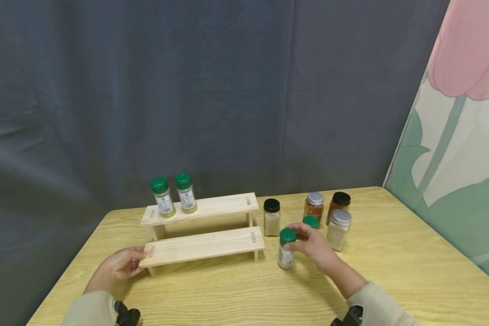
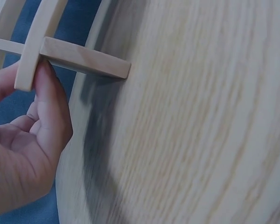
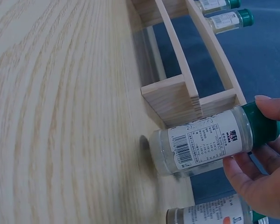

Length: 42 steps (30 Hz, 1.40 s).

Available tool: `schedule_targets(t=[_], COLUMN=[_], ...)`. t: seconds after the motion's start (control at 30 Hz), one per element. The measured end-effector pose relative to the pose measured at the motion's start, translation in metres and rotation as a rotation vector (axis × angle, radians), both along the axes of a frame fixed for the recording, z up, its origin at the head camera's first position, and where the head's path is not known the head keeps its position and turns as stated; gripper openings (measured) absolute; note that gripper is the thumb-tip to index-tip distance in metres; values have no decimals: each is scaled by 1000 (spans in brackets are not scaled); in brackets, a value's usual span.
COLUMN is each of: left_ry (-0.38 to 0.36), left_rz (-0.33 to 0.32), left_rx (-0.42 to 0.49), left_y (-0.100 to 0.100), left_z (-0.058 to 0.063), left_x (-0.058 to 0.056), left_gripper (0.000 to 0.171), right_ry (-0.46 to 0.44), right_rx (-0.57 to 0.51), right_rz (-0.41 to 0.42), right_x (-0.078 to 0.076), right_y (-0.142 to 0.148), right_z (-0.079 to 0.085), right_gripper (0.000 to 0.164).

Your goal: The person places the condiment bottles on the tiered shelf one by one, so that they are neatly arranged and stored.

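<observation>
My right hand [image 1: 314,246] pinches a green-capped spice jar [image 1: 286,256] by its cap, just right of the two-tier wooden rack [image 1: 203,246]. In the right wrist view, thumb and fingers sit around the green cap [image 3: 261,123], and the label with a barcode faces the camera. My left hand [image 1: 120,266] grips the left end of the rack's lower shelf, thumb on one face and fingers on the other, as the left wrist view shows at the shelf end [image 2: 25,77]. Two green-capped jars [image 1: 165,201] stand at the left of the upper shelf.
Right of the rack stand a black-capped jar [image 1: 271,219], a silver-capped jar with reddish contents [image 1: 314,208], another black-capped jar [image 1: 339,203] and a silver-capped pale jar [image 1: 338,233]. Another green cap [image 1: 311,221] shows behind my right hand. A dark curtain [image 1: 228,99] hangs behind the table.
</observation>
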<state>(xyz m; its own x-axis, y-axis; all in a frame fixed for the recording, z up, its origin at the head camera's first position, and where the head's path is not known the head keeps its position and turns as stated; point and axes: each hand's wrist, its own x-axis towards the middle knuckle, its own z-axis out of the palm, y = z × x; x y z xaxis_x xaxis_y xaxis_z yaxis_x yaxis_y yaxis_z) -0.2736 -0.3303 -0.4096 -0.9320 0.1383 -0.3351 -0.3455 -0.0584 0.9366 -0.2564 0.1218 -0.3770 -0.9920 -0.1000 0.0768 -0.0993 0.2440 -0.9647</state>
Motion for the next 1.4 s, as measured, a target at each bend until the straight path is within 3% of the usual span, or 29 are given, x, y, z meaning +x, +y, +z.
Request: schedule_targets(t=[0.1, 0.27, 0.4, 0.73, 1.17, 1.4], left_ry=[8, 21, 23, 30, 31, 28], left_rz=[-11, -63, -44, -34, -20, -34], left_rx=[0, 22, 24, 17, -42, -43], left_y=[-3, -10, -11, -4, 0, 1], left_z=[-3, -8, -11, -4, 2, 3], left_x=[0, 1, 2, 4, 0, -2], left_gripper=[21, 13, 11, 30, 32, 19], right_ry=[14, 17, 10, 65, 93, 91], right_rx=[23, 43, 51, -6, -69, -78], right_rz=[3, 11, 7, 72, 131, 168], right_x=[2, 3, 5, 3, -6, -13], right_y=[-2, -6, -10, -15, -31, -40], right_z=[4, 11, 16, 28, 49, 56], right_gripper=[45, 47, 48, 44, 44, 49])
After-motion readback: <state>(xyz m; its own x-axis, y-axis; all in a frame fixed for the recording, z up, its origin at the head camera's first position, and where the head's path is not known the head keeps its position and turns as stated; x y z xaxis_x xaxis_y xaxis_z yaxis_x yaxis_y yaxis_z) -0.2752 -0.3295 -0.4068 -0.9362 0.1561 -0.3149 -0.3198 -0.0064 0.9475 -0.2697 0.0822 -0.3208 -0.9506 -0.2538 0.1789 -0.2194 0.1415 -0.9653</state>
